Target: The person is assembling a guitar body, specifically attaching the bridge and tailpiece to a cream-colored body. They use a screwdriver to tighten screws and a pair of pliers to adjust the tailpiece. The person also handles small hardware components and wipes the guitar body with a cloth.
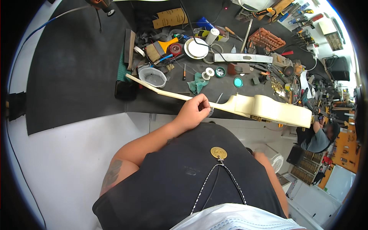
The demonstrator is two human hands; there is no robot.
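Observation:
A cream electric guitar [264,107] is turned on its edge along the front of the dark workbench, its headstock to the left and its body to the right. My left hand [193,112] is at the neck, fingers curled and thumb pressed toward the index finger. By those fingertips shows a small greyish piece [210,112], too indistinct to name. Down at my right side, apart from the guitar, is my right hand [261,158], partly hidden by my body and blurred, so its fingers cannot be read.
Behind the guitar, the bench [176,82] holds a clear plastic tub [152,77], a wide paintbrush [161,50], a solder spool [208,73], a green cloth [197,83] and a long metal strip [243,58]. Tools hang at the far right, where another person [320,138] works.

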